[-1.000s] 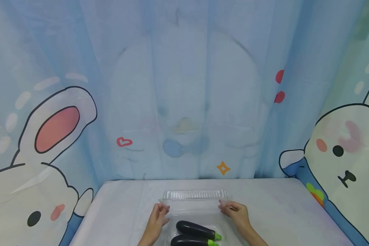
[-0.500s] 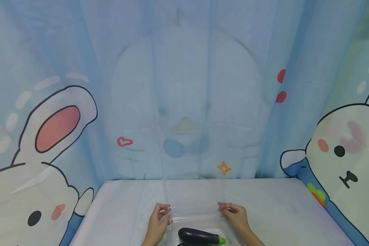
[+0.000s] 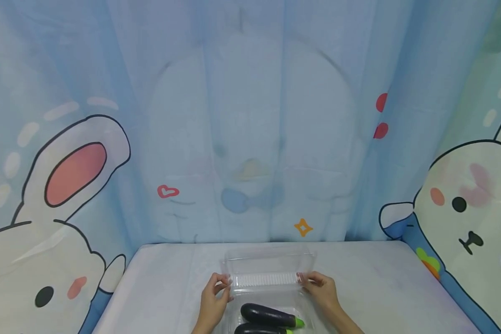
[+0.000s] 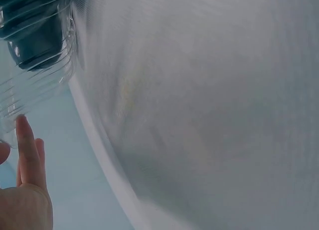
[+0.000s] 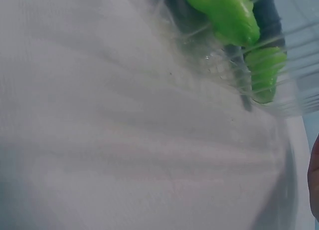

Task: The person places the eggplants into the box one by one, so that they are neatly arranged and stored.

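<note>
A clear plastic clamshell box [image 3: 235,310] stands near the front of the table, holding two dark eggplants, one farther back [image 3: 267,315] and one nearer [image 3: 259,329], their green stem ends to the right. Its lid [image 3: 267,265] is up behind the eggplants, with a ridged band along its lower part. The left hand [image 3: 212,304] pinches the left side of the lid between thumb and fingers. At the opposite side, the right hand [image 3: 323,293] pinches the lid's right edge. Green stem ends [image 5: 264,73] show through the ridged plastic in the right wrist view.
A white cloth covers the table [image 3: 380,287]. Behind it hangs a blue curtain [image 3: 250,116] with cartoon rabbits printed at both sides.
The lid swung to stand higher half a second ago, and its top edge is now lower. The eggplants appear slightly farther up in view than half a second ago. Both hands keep hold.
</note>
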Available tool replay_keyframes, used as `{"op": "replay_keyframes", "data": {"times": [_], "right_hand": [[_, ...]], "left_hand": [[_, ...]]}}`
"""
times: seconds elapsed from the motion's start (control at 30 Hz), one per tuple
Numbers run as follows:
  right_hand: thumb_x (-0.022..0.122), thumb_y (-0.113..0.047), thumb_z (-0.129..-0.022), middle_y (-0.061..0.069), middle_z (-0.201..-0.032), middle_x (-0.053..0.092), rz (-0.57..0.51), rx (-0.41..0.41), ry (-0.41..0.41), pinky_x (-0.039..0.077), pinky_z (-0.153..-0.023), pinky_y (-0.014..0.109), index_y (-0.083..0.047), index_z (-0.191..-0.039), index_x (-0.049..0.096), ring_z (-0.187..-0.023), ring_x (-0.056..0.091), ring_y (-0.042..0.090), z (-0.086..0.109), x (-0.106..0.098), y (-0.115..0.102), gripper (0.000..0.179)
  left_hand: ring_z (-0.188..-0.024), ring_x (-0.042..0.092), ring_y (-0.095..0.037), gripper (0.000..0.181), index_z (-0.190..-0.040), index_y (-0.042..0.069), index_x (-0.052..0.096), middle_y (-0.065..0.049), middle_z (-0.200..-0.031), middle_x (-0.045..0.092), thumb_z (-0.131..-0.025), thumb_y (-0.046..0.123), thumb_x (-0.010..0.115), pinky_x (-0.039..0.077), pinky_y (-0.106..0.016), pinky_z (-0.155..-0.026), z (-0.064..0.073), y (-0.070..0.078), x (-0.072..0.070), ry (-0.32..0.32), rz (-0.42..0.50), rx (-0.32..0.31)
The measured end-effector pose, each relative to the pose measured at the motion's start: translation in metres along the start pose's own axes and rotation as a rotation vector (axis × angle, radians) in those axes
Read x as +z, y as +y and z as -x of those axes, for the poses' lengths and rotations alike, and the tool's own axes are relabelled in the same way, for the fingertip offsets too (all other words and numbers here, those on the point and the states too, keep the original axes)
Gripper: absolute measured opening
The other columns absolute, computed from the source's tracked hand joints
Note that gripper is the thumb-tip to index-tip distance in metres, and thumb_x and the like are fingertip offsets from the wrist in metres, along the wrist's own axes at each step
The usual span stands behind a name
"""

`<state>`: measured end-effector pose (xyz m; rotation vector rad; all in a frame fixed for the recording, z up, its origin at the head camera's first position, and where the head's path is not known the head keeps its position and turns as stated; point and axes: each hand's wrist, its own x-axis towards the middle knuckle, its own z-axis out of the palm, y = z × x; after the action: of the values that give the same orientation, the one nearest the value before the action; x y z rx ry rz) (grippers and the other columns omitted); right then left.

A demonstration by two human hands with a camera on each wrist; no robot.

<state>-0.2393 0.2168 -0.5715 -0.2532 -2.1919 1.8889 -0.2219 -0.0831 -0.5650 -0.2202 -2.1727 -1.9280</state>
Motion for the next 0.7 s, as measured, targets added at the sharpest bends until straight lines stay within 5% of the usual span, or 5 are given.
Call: {"op": "replay_keyframes", "data": {"times": [0.4, 0.7], "right_hand": [[0.065, -0.005, -0.091, 0.015, -0.101, 0.073, -0.070, 0.077, -0.036, 0.060, -0.073, 0.032, 0.004, -0.098, 0.068, -0.083, 0.072, 0.019, -0.005, -0.009, 0.001, 0.012], [0.056, -0.017, -0.096, 0.013, -0.103, 0.073, -0.106, 0.167, -0.074, 0.060, -0.075, 0.037, 0.002, -0.102, 0.071, -0.091, 0.072, 0.024, -0.003, -0.015, -0.007, 0.025]], "left_hand": [[-0.099, 0.066, -0.045, 0.026, -0.087, 0.005, 0.051, -0.016, -0.100, 0.062, -0.080, -0.018, 0.061, 0.060, -0.030, -0.062, -0.004, -0.004, 0.003, 0.053, -0.015, 0.075], [-0.097, 0.067, -0.038, 0.025, -0.085, 0.004, 0.051, -0.017, -0.106, 0.064, -0.079, -0.018, 0.062, 0.060, -0.029, -0.064, -0.006, -0.006, 0.003, 0.077, -0.042, 0.089]]}}
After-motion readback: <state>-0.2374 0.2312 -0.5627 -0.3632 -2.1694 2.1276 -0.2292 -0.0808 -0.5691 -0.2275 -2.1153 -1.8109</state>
